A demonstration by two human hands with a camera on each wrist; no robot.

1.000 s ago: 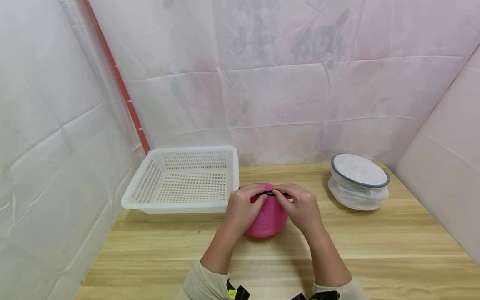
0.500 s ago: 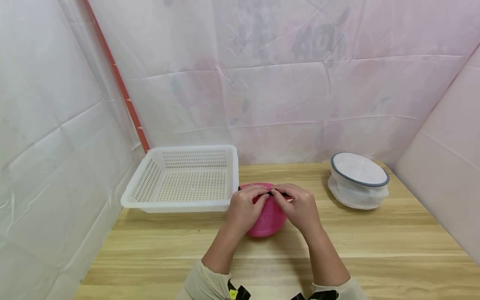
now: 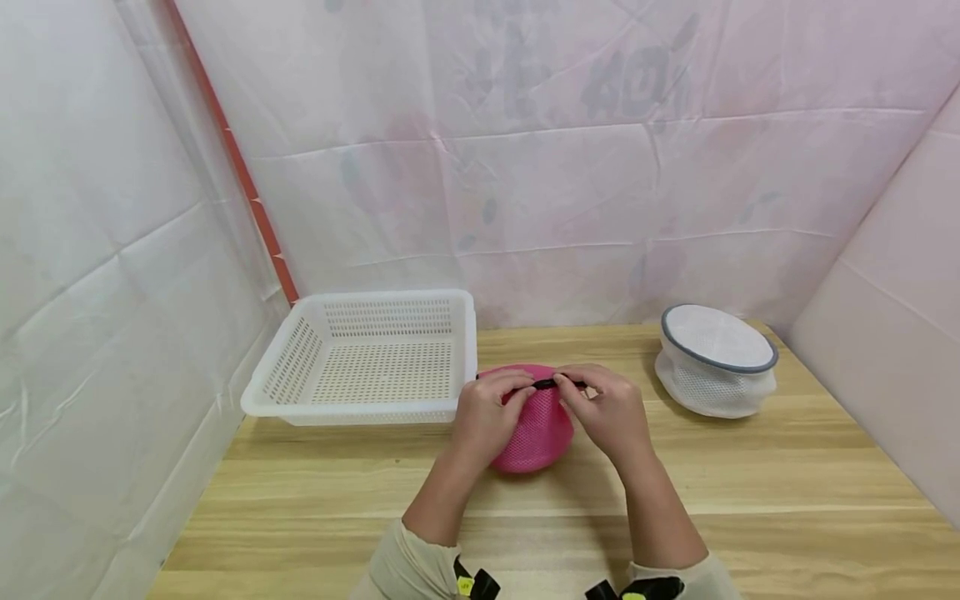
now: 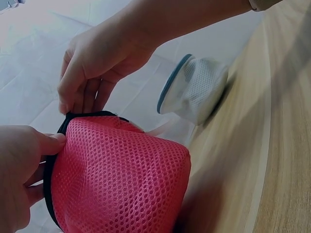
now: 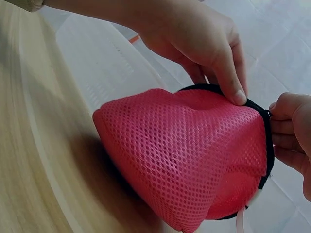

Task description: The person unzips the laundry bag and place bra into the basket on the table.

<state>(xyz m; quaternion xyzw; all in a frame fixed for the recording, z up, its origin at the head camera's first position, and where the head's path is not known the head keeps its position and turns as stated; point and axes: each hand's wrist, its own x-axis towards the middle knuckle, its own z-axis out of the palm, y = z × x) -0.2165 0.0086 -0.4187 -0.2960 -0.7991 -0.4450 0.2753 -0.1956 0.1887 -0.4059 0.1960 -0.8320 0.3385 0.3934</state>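
A pink mesh laundry bag (image 3: 531, 437) stands on the wooden table between both hands, its black zipper edge (image 3: 544, 384) turned upward. With thumb and fingers, my left hand (image 3: 486, 418) pinches that edge on the left side. My right hand (image 3: 609, 410) pinches the same edge a little farther right, and a short stretch of black shows between the two. In the right wrist view, the right thumb and fingers (image 5: 284, 116) meet at what looks like the zipper pull, and part of the bag's mouth (image 5: 238, 194) gapes below. The bag's far side is hidden in the head view.
A white perforated plastic basket (image 3: 360, 414) stands at the back left, close beside the pink bag. At the back right sits a white mesh laundry bag (image 3: 712, 396) with a grey-blue rim. Sheeted walls enclose the wooden table (image 3: 337, 517) at the back and sides.
The hands drew close together half a second ago; now my right hand has shifted slightly right along the black edge. My left hand stays nearly in place.
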